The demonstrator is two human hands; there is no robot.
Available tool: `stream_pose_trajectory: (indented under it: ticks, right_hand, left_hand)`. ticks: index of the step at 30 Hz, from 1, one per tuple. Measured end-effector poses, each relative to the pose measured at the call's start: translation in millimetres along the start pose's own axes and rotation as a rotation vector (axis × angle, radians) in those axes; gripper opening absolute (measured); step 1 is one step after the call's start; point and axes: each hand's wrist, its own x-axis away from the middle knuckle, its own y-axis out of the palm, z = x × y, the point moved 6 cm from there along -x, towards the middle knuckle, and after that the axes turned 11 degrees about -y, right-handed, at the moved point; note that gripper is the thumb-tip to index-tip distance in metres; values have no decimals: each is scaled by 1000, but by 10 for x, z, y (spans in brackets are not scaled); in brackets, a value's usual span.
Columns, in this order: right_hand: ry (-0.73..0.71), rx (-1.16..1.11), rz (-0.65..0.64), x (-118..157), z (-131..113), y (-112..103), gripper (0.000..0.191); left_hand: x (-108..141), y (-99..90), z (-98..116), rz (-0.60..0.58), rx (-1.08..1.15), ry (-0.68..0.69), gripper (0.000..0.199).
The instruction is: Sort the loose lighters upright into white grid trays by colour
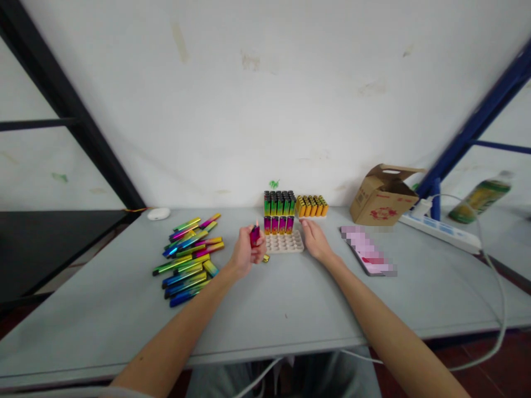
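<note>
My left hand is closed round a magenta lighter, held upright with what looks like a small flame at its top. My right hand rests at the right edge of a pale tray with round holes; its fingers are close together, and whether they hold anything is hidden. Purple-and-orange lighters stand in a row at the tray's back, with green-and-black lighters behind them. Yellow lighters stand in a block to the right. A small gold piece lies beside my left hand.
Many colourful metallic lighters lie heaped on the left of the grey table. A white case sits behind them. On the right are a phone, an open cardboard box, a power strip and a bottle.
</note>
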Motion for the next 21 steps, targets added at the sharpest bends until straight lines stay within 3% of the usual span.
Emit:
stream_pose_trajectory:
  ticks: [16,21]
  right_hand:
    - [-22,22,-27,-3,-10,10,56]
    - [-73,-40,45,-16,-77,-38,51]
  left_hand:
    - [10,-16,-1,62,10,-7,46]
    - [7,-30,59,55,90,72,29]
